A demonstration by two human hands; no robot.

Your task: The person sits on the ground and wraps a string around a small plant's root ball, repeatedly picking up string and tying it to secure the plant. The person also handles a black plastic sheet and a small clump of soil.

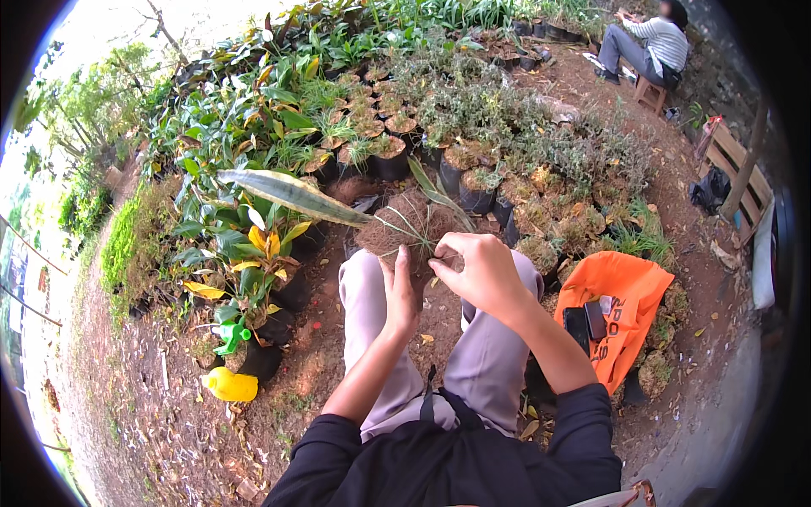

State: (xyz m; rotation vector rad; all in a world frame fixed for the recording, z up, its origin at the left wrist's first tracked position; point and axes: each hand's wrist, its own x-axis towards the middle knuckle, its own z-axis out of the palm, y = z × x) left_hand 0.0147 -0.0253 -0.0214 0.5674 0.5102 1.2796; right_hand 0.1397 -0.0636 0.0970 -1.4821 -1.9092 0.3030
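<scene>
Above my knees I hold a round ball of brown fibre (394, 229), bound with pale green string (408, 233) that crosses it in several lines. A long variegated snake plant leaf (294, 196) sticks out of the ball to the left, and another leaf (437, 190) shows at its far right side. My left hand (402, 288) grips the ball from below and the near side. At its right edge, the fingers of my right hand (478, 269) are pinched together by the string. Whatever lies between those fingertips is too small to make out clearly.
Potted plants in black bags (389, 158) crowd the ground ahead. To the left are a green spray head (231, 333) and a yellow bottle (231, 385). An orange bag (624, 298) with a phone (575, 326) on it lies right. Another person (652, 47) sits far right on a stool (651, 94).
</scene>
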